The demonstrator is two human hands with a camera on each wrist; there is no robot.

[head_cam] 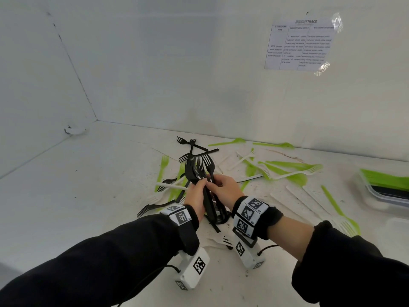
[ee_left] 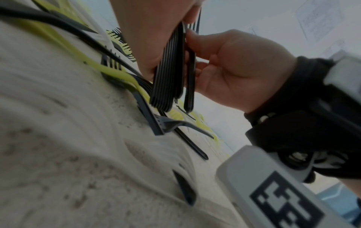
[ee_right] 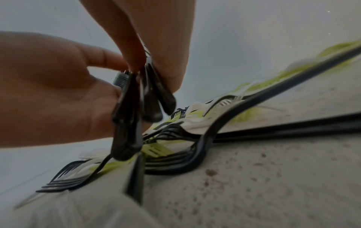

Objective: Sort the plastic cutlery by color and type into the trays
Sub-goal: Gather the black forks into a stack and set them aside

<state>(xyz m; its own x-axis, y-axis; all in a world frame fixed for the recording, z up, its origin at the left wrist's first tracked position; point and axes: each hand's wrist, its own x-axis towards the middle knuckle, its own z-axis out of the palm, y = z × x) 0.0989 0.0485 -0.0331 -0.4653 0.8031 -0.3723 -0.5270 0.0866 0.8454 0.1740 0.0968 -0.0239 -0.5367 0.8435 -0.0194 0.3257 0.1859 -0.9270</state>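
Both hands hold one upright bundle of black forks (head_cam: 200,166), tines up, over the middle of the white table (head_cam: 88,185). My left hand (head_cam: 199,187) grips the handles (ee_left: 168,69) from the left. My right hand (head_cam: 215,185) pinches the same handles (ee_right: 126,117) from the right. In the left wrist view my left hand (ee_left: 150,43) wraps the bundle and the right hand (ee_left: 238,66) faces it. In the right wrist view my right hand (ee_right: 156,43) pinches from above beside the left hand (ee_right: 54,92). More loose black forks (head_cam: 152,208) lie under the hands.
Green forks (head_cam: 163,168), green pieces (head_cam: 287,166) and white forks (head_cam: 294,173) lie scattered across the table's middle and right. A clear tray (head_cam: 376,192) holding green cutlery (head_cam: 386,179) stands at the right edge. White walls close the back and left; a printed sheet (head_cam: 301,45) hangs there.
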